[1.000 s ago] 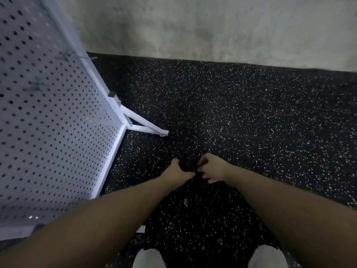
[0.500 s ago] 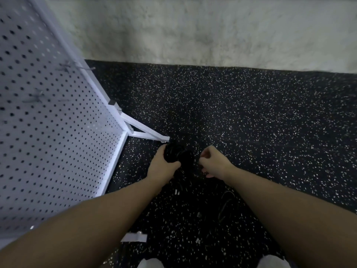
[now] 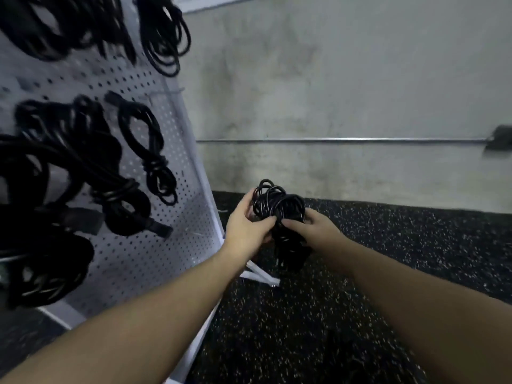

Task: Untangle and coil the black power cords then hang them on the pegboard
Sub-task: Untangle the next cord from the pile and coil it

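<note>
Both hands, left hand (image 3: 247,225) and right hand (image 3: 310,227), grip one bundled black cord (image 3: 279,214) held above the floor just right of the pegboard (image 3: 155,245), not yet hung, while at least five coiled cords (image 3: 149,151) already hang there.

A workshop or utility room: a bare, stained concrete wall (image 3: 332,92) carrying a metal conduit (image 3: 332,139), black speckled rubber floor (image 3: 415,245), and a white freestanding pegboard (image 3: 138,245) hung with coiled black cords (image 3: 149,151).
</note>
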`<control>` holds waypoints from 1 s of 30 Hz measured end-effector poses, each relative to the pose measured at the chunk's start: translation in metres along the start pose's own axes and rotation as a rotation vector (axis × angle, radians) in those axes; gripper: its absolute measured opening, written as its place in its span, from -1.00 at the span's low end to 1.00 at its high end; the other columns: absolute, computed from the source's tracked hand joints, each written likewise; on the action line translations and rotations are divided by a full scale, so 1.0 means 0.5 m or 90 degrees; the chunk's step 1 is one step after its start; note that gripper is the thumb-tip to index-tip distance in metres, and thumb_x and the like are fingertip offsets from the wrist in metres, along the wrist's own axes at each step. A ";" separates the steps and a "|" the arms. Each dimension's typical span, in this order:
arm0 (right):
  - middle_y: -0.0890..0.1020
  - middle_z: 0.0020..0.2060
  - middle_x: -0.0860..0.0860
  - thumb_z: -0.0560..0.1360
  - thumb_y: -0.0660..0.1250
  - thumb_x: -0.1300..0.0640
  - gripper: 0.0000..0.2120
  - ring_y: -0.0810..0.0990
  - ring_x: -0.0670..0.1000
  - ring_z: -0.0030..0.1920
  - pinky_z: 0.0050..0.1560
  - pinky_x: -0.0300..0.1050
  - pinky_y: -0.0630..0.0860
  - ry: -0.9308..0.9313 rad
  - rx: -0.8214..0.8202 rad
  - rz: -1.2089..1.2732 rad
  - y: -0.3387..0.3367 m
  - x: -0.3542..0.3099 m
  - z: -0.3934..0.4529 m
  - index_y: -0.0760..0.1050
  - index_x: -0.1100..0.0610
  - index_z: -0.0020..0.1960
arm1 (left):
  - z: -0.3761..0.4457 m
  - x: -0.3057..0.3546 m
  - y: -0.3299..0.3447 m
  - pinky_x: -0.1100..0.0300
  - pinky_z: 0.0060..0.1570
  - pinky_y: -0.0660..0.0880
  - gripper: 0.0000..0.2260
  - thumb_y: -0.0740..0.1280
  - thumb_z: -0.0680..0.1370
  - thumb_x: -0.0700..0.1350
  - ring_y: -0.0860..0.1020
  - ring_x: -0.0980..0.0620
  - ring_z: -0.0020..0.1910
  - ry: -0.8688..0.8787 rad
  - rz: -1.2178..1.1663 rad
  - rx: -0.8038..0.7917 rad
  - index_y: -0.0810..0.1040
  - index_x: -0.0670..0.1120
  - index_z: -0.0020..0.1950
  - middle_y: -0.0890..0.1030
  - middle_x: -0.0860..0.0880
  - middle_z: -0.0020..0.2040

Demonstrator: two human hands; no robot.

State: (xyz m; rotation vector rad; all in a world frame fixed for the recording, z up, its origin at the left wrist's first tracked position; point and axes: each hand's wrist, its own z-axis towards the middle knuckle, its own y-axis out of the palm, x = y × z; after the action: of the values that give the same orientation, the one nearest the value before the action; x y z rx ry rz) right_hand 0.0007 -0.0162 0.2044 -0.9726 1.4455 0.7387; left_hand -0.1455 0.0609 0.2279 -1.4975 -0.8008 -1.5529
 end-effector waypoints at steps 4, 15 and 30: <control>0.73 0.01 0.00 0.53 0.49 0.18 -0.70 0.71 -0.11 -0.06 -0.07 -0.26 0.61 -0.102 0.029 0.057 0.018 -0.142 -0.018 0.58 0.12 0.24 | -0.004 0.108 0.002 0.37 0.04 0.56 -0.49 0.45 0.56 -0.27 0.64 0.26 -0.06 0.087 -0.038 0.122 0.42 0.11 0.42 0.64 0.13 0.06; 0.69 0.10 0.04 0.52 0.48 0.15 -0.73 0.66 0.03 0.10 0.22 -0.03 0.58 -0.293 0.044 -0.034 0.098 -0.388 0.037 0.50 0.05 0.18 | 0.060 0.257 -0.051 0.11 0.24 0.55 -0.63 0.37 0.63 -0.21 0.64 0.07 0.04 0.164 -0.089 0.250 0.40 -0.05 0.42 0.67 -0.08 0.05; 0.62 0.22 0.06 0.57 0.43 0.10 -0.58 0.58 0.04 0.25 0.35 0.00 0.47 -0.306 -0.031 -0.121 0.195 -0.432 0.185 0.44 0.13 0.38 | 0.169 0.243 -0.102 0.17 0.15 0.51 -0.55 0.40 0.61 -0.01 0.62 0.17 0.02 0.109 -0.042 0.485 0.44 0.06 0.50 0.64 0.16 0.05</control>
State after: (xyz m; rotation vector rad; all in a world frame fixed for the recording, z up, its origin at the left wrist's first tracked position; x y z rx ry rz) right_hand -0.0499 0.1410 0.3981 -0.8809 0.9090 0.8030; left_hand -0.1458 0.1435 0.3608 -0.7778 -1.1747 -1.1900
